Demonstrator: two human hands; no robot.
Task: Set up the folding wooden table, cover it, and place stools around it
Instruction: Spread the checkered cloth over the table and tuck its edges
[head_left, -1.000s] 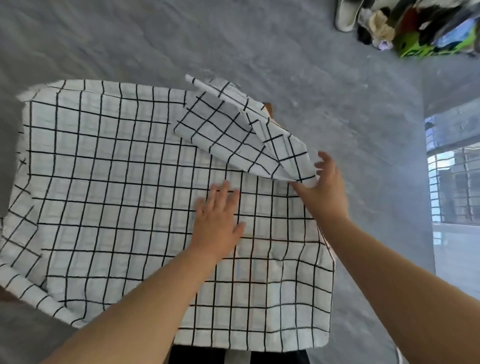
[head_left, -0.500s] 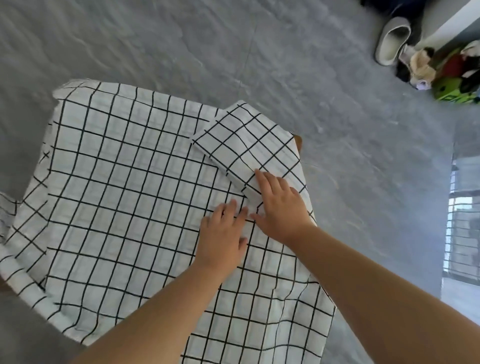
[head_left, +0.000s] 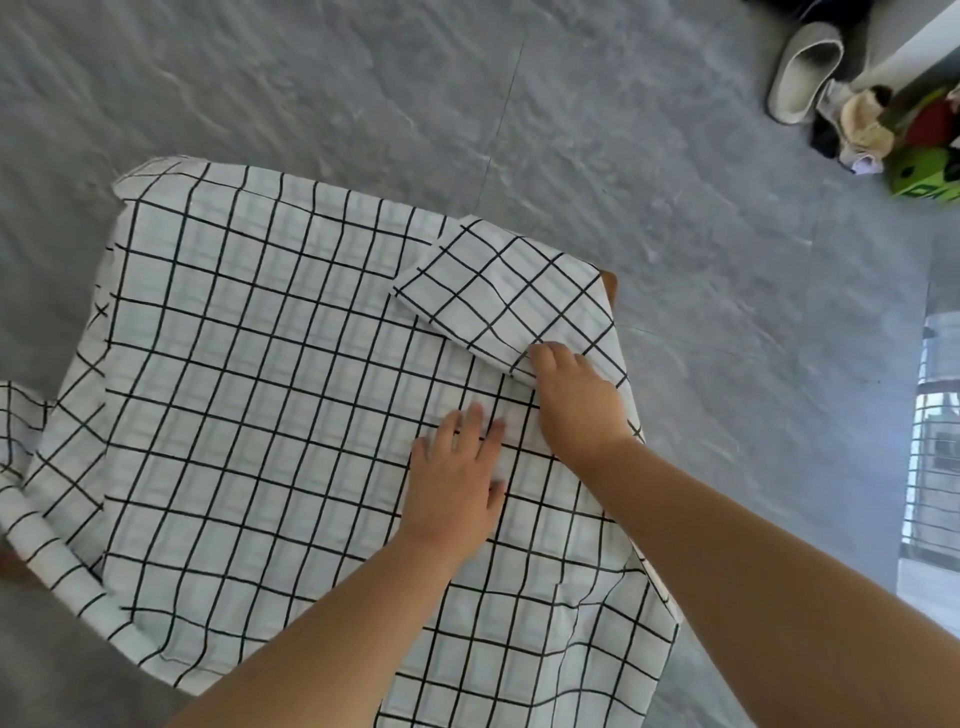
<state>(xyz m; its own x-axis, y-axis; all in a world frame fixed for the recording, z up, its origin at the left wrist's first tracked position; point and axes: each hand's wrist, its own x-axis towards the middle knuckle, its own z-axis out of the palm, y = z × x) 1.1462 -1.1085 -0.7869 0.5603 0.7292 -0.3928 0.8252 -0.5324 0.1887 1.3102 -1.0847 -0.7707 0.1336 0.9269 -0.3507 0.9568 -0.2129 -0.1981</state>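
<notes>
On the table (head_left: 611, 285), the checked cloth (head_left: 260, 389) lies spread, only its far right corner folded back. The right hand (head_left: 576, 400), nearer, curls its fingers (head_left: 541, 356) on this flap (head_left: 498, 291); the left hand (head_left: 457, 483) presses flat just beside.

The wooden table (head_left: 611, 285) is almost wholly hidden under the checked cloth (head_left: 270, 395); only one brown corner is seen at the right. The cloth is cut off by the left and bottom edges. The fingertips of the right hand (head_left: 579, 402) are lost at the edge of the folded-back corner (head_left: 509, 296), so whether fabric is pinched cannot be told. The heap of things (head_left: 865, 124) at the upper right is cut off and cannot be made out.
</notes>
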